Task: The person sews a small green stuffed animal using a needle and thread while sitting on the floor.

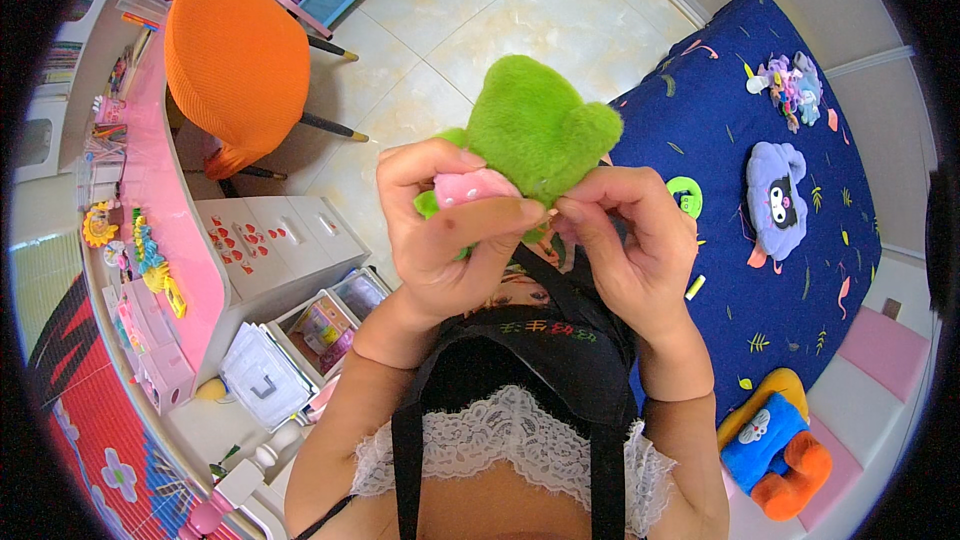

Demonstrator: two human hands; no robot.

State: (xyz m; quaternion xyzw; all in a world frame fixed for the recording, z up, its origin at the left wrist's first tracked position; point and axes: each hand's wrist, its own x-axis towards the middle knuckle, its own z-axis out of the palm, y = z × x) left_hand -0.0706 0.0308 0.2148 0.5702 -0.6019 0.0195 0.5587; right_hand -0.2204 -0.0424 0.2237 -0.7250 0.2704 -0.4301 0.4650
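Observation:
Before my chest, both hands hold a green plush toy (525,124) with a pink dotted fabric part (474,186) on its left side. My left hand (457,229) grips the toy and the pink part between thumb and fingers. The thumb and fingertips of my right hand (637,236) pinch at the toy's lower edge, close to my left thumb. What exactly lies between the right fingertips is too small to tell. A black apron (525,360) hangs below my hands.
At right, a dark blue bedspread (780,292) carries a purple plush pouch (776,199), a green ring-shaped item (685,196) and small plush toys (791,86). An orange chair (236,60) stands by a pink desk (191,270) at left, above white drawers (277,240).

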